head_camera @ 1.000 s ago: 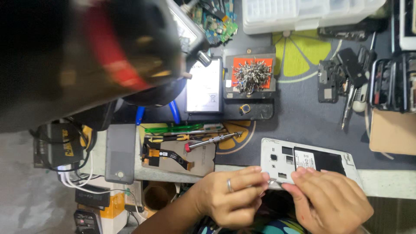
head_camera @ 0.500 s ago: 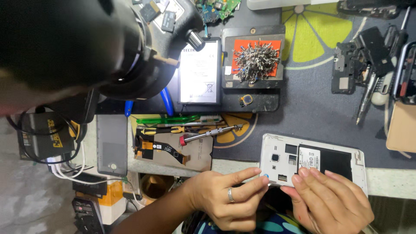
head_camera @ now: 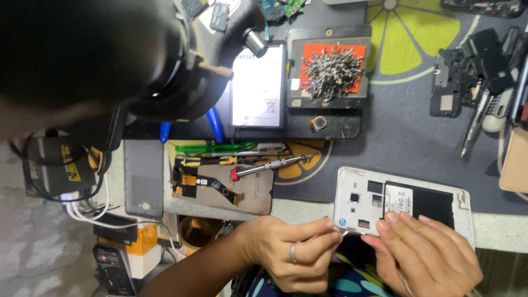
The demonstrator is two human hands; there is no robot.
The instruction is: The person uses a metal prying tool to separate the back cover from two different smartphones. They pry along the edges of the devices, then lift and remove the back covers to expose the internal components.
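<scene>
A white phone [head_camera: 357, 198] with its back cover off lies at the near edge of the grey mat [head_camera: 401, 137], showing a black battery bay. My right hand [head_camera: 432, 256] rests on the phone's near edge with fingertips on the frame, holding it down. My left hand [head_camera: 291, 253], with a ring on one finger, pinches a small thin metal piece against the phone's near left corner. What the piece is, I cannot tell.
A screwdriver [head_camera: 269, 166] lies on a detached display panel [head_camera: 223, 190]. Behind are a white battery [head_camera: 257, 88], a tray of screws [head_camera: 333, 69] and green tweezers [head_camera: 220, 147]. A dark microscope body [head_camera: 137, 55] fills the upper left. Phone parts [head_camera: 467, 71] lie right.
The view has drifted, so the bench sits a little higher and further right in the picture. Both hands stay at the phone's near edge; my left fingers pinch closer to its corner.
</scene>
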